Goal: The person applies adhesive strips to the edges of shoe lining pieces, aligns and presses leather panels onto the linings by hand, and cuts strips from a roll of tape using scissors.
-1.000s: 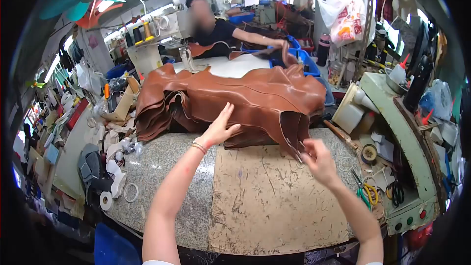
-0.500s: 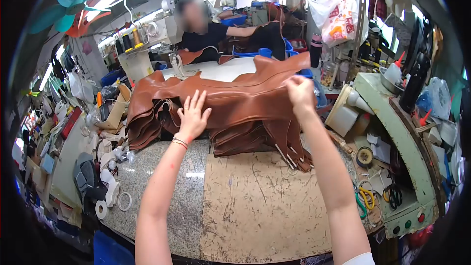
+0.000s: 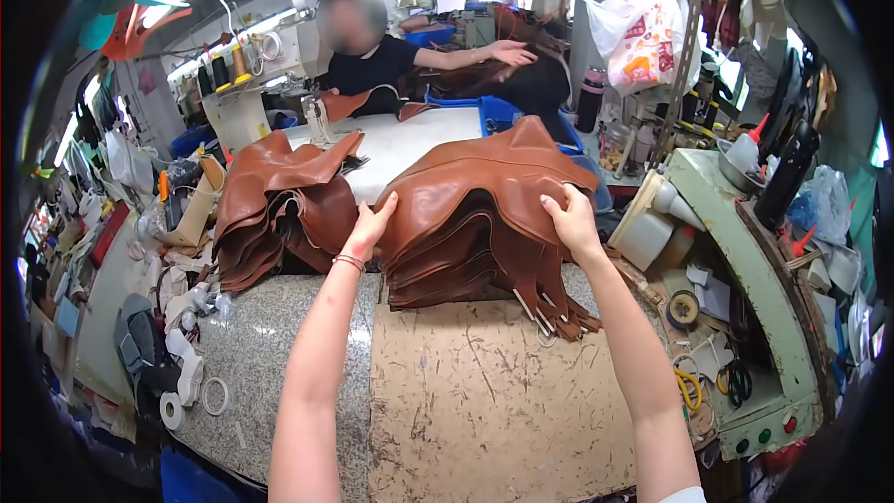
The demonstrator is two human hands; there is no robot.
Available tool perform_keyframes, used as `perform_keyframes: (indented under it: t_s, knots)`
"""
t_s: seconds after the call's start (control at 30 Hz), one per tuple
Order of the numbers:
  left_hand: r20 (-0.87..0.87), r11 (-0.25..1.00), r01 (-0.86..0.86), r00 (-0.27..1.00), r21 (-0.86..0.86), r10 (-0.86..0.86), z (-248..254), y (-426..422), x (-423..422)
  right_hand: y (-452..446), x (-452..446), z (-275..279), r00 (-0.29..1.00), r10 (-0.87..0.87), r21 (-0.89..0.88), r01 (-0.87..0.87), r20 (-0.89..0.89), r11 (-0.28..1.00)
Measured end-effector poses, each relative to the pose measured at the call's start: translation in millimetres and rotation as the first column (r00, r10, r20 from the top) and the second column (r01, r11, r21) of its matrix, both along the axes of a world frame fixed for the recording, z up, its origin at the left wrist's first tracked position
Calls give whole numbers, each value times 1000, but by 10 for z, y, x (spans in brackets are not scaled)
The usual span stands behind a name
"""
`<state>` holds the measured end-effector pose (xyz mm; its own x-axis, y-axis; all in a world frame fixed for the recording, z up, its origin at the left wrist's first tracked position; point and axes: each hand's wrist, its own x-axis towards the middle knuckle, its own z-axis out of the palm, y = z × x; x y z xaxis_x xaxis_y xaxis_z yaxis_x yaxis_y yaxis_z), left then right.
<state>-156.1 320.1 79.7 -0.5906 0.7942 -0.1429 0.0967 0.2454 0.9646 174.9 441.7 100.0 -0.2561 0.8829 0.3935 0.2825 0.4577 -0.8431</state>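
Observation:
A brown leather piece (image 3: 466,182) with a seam lies arched over the right-hand stack of similar leather pieces (image 3: 438,265). My left hand (image 3: 372,228) is closed at its left edge, the thumb on top and the other fingers partly hidden. At its right side, my right hand (image 3: 573,222) pinches the leather, fingertips bent at the surface. Narrow strips with white ends (image 3: 540,312) hang from the stack's front right. Close to my left hand, a second stack of brown leather (image 3: 279,186) stands on the left, its layers sagging and folded.
The bench has a speckled stone part (image 3: 270,335) and a scratched tan board (image 3: 494,391). Scissors (image 3: 738,382) and a tape roll (image 3: 683,307) lie at the right, beside a green metal cabinet (image 3: 792,317). Across the white table (image 3: 410,135) sits a co-worker (image 3: 368,65), one arm stretched out.
The top leather piece no longer bridges both stacks; it sits on the right one. My left hand went from flat to gripping its edge. My right hand moved lower. The co-worker's hand lifted.

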Motion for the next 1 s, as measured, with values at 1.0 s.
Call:
perform_keyframes:
  t_s: [1.0]
  knots:
    - [-787,944,66,535,-324,-308,-1257,-2007,131,3576,-993,-452,803,-411,497,169,432,851]
